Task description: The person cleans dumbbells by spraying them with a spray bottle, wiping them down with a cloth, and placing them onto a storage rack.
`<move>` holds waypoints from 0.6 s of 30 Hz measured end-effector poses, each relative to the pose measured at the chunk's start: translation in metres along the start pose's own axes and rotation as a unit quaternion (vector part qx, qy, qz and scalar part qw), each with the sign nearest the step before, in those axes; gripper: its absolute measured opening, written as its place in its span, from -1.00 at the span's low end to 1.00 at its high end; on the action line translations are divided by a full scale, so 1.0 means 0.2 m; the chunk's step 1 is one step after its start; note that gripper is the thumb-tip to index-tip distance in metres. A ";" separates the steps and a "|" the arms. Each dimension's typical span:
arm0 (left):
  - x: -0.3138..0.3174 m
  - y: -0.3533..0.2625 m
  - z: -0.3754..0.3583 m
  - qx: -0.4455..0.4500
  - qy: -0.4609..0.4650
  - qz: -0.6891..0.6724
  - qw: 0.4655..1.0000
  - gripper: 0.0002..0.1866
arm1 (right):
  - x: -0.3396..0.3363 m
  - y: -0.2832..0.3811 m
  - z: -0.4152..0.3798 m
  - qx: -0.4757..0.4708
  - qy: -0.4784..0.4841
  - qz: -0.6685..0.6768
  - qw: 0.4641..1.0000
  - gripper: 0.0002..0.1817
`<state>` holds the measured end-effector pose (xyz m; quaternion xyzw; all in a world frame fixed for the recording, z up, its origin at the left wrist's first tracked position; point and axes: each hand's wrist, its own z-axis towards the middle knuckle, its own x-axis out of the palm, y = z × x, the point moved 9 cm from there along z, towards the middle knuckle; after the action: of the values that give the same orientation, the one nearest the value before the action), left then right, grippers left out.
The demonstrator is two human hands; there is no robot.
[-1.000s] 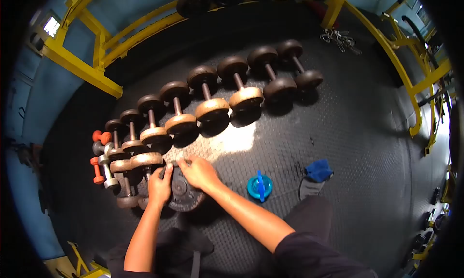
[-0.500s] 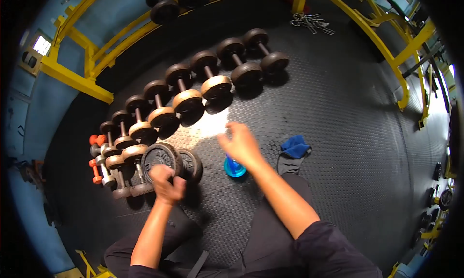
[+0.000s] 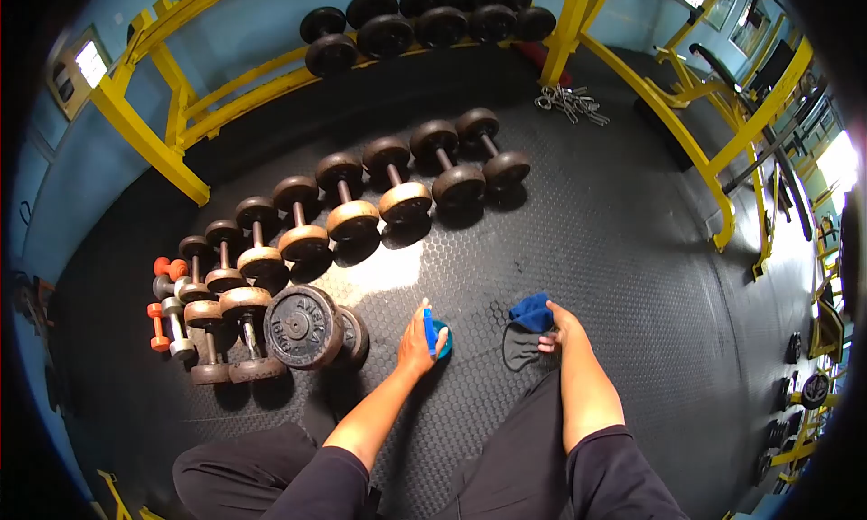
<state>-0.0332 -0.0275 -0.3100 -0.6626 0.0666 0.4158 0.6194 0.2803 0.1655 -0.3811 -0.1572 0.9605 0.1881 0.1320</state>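
My left hand [image 3: 418, 344] is wrapped round the blue top of a spray bottle [image 3: 442, 338], whose turquoise base shows beside the fingers on the black floor. To the right, my right hand [image 3: 562, 328] grips the edge of a cloth [image 3: 531, 313], blue above and grey below, with thumb and fingers. Left of the bottle lies a large dumbbell [image 3: 303, 327] with lettered round plates. A row of brown dumbbells [image 3: 352, 220] runs diagonally across the floor beyond my hands.
Small orange dumbbells [image 3: 157, 327] lie at the far left. A yellow rack [image 3: 244, 113] holding black dumbbells [image 3: 385, 36] stands at the back. Metal clips [image 3: 573, 104] lie near its right post. Yellow gym frames [image 3: 673, 127] stand to the right.
My left hand has moved right from the large dumbbell to the bottle and closed on it. My right hand has moved right and down to the cloth and taken hold. The view has shifted.
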 end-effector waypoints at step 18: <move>-0.89 -0.18 -0.67 -0.252 -0.267 -0.094 0.925 -0.37 | 0.79 0.45 0.20 -0.326 -0.069 0.056 0.941 -0.70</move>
<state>-0.0636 -0.2123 -0.1847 -0.6648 -0.2705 0.5201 0.4629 0.1121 0.2213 -0.4372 -0.1242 0.8424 0.5084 0.1286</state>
